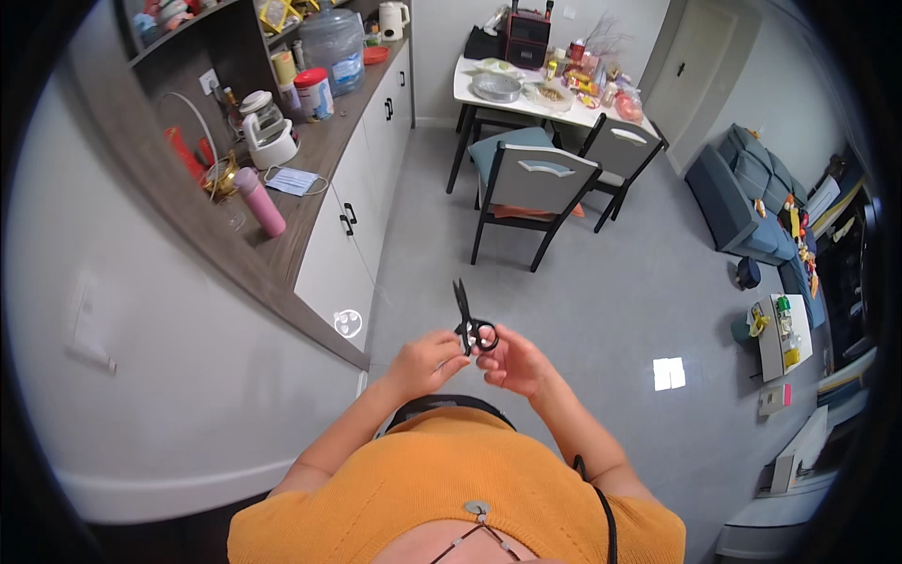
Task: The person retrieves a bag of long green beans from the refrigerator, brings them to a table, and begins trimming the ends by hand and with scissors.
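In front of my body I hold a pair of black scissors (462,303), blades pointing away from me and slightly parted at the tips. My left hand (427,365) is closed at the left handle loop, thumb and fingers pinched together there. The fingers of my right hand (513,361) are curled round the right handle loop. Small pale spots show by the handles, too small to make out. The scissors are in the air above the grey floor.
On the left a long cabinet counter (362,122) carries a pink bottle (259,202), a face mask (295,181), a white kettle (267,132) and a large water jug (331,52). Ahead, chairs (540,183) stand at a cluttered white table (463,86). A blue sofa (738,211) is at the right.
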A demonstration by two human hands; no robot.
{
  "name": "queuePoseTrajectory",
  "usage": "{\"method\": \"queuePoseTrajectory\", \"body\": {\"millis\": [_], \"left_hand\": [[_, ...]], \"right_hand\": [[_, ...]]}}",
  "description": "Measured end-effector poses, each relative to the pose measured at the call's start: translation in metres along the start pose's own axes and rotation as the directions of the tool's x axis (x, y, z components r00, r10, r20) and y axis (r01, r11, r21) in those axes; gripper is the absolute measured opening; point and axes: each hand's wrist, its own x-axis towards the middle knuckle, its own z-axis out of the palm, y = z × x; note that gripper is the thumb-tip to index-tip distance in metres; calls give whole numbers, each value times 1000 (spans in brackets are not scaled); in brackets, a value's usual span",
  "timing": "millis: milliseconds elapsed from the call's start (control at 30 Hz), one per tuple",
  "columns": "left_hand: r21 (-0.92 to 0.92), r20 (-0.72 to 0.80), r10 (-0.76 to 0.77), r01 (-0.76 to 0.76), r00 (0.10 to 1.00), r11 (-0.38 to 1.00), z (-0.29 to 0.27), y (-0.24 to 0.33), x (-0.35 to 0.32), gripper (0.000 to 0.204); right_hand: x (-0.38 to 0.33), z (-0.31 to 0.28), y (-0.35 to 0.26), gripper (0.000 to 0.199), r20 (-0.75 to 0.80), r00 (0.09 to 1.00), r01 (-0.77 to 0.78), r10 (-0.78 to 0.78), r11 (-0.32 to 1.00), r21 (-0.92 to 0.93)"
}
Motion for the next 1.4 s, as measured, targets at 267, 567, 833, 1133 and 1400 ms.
{"method": "queuePoseTrajectory", "body": {"millis": [267, 567, 833, 1133, 1400], "left_hand": [[-31, 11, 2, -1, 1000, 1000, -28, -123, 133, 16], [87, 2, -161, 160, 987, 983, -80, -273, 309, 16], [28, -84, -193, 196, 978, 980, -125, -392, 443, 14], [-94, 52, -198, 202, 979, 975, -169, -542, 583, 13], [-149, 131, -168, 187, 977, 971, -165, -630, 679, 13]], "right_hand": [[116, -40, -119, 21, -167, 986, -4, 3, 1000, -5], [304, -74, -298, 26, -125, 992, 2, -23, 986, -167], [434, -83, -434, 28, -198, 979, -42, -42, 916, -399], [548, -146, -559, 20, -483, 838, -147, -254, 747, -648], [627, -261, -617, 22, -578, 752, -397, -318, 482, -781]]}}
